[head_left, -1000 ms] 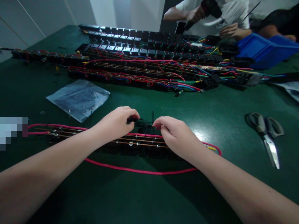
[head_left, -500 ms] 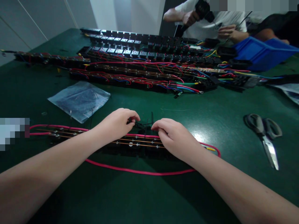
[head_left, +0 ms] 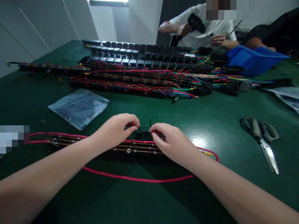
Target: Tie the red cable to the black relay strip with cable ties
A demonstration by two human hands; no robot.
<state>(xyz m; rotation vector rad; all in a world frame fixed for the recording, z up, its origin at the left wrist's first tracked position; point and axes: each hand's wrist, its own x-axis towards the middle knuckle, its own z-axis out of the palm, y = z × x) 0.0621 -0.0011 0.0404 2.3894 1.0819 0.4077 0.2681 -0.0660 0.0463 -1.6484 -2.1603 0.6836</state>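
A black socket strip (head_left: 127, 157) with copper-coloured rods lies in front of me, a thick red cable (head_left: 140, 180) looping along both its sides. Above its far edge, my left hand (head_left: 121, 126) is closed in a pinch, and a thin black cable tie (head_left: 143, 127) sticks out from its fingertips. Opposite it, my right hand (head_left: 169, 138) curls over the strip, thumb and forefinger drawn together at another black tie end (head_left: 150, 121) that points upward. What exactly lies between the right fingertips is partly hidden. Loose dark ties lie behind the strip between both hands.
Scissors (head_left: 263, 140) lie at the right, a clear plastic bag (head_left: 79, 107) at the left. Several wired strips (head_left: 121, 85) cross the back of the green table (head_left: 210, 112). Near a blue bin (head_left: 257, 60), a co-worker (head_left: 198, 34) holds a dark power tool.
The view has tilted up slightly. My left thumb and forefinger have come together, with the tie now showing between them and my right hand. The right hand stays close to the same spot.
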